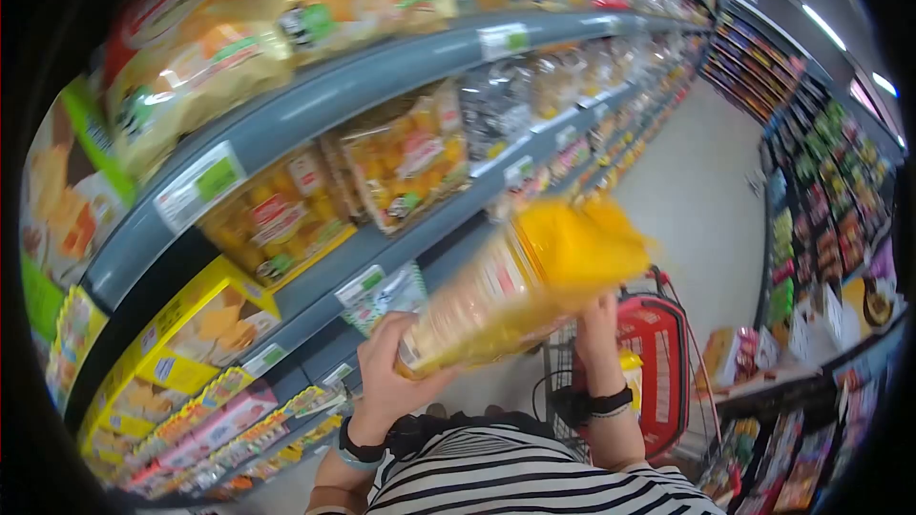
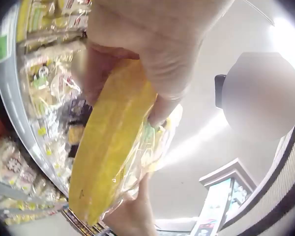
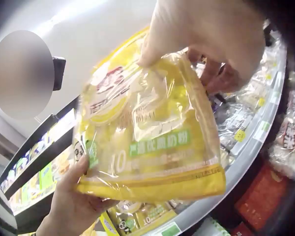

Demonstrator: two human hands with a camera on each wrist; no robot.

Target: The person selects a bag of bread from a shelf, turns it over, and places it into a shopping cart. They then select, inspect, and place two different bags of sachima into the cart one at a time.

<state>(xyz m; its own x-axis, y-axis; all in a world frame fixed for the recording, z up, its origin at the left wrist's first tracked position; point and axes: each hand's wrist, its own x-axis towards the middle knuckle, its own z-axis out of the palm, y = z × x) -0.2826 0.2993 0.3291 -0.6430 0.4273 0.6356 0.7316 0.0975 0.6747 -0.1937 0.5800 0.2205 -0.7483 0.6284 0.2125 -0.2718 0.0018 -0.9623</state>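
A yellow plastic food package (image 1: 487,291) is held between both hands in front of the chest, tilted and blurred in the head view. The left hand (image 1: 386,372) grips its lower left end, thumb on one side and fingers on the other. At the opposite end the right hand (image 1: 597,329) pinches it. In the left wrist view the package's yellow side (image 2: 113,142) hangs below the left hand (image 2: 152,44). Clear wrap and printed lettering show on the package face (image 3: 152,123) in the right wrist view, with the right hand (image 3: 206,39) holding its top edge.
Shelves (image 1: 363,62) of packaged food run along the left, with yellow boxes (image 1: 181,343) lower down. A red shopping basket (image 1: 658,362) in a cart stands beside the person, a yellow item (image 1: 631,377) near it. The aisle floor (image 1: 706,191) stretches ahead; more stocked racks (image 1: 830,200) line the right.
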